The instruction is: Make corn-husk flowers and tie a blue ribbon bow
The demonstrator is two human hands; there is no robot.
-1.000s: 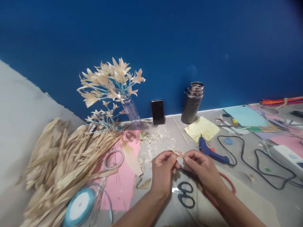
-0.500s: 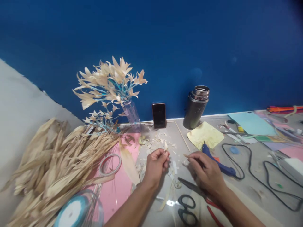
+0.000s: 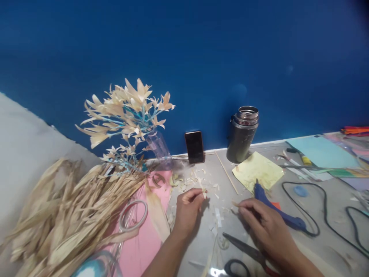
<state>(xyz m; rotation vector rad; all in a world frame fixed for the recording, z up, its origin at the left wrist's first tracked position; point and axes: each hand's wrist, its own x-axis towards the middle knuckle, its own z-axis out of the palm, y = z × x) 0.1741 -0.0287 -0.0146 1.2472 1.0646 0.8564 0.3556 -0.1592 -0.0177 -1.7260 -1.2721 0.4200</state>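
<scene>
My left hand [image 3: 187, 213] is closed in a pinch around a small cream husk flower [image 3: 204, 193] above the table. To its right, my right hand [image 3: 265, 225] pinches a tiny strip of husk [image 3: 235, 204] between thumb and fingertips. A gap separates the two hands. Beneath the right hand lies a dark-bladed tool [image 3: 243, 246] with red handles, partly covered by the hand. The black scissor handles [image 3: 236, 267] show at the bottom edge. Beside the right hand, a blue glue gun [image 3: 278, 209] rests with its tip on yellow paper [image 3: 256, 169].
Dried corn husks [image 3: 57, 215] are heaped at left beside pink paper [image 3: 135, 254] and a tape ring [image 3: 133, 216]. Husk flowers [image 3: 129, 107] stand in a clear vase [image 3: 158, 144]. A phone [image 3: 194, 147] and dark flask [image 3: 242, 134] stand by the wall. A black cord [image 3: 324, 204] curls at right.
The view has shifted a little, so most things sit lower. My left hand has turned the small flower from pointing up to pointing down. My right hand still pinches its strip.
</scene>
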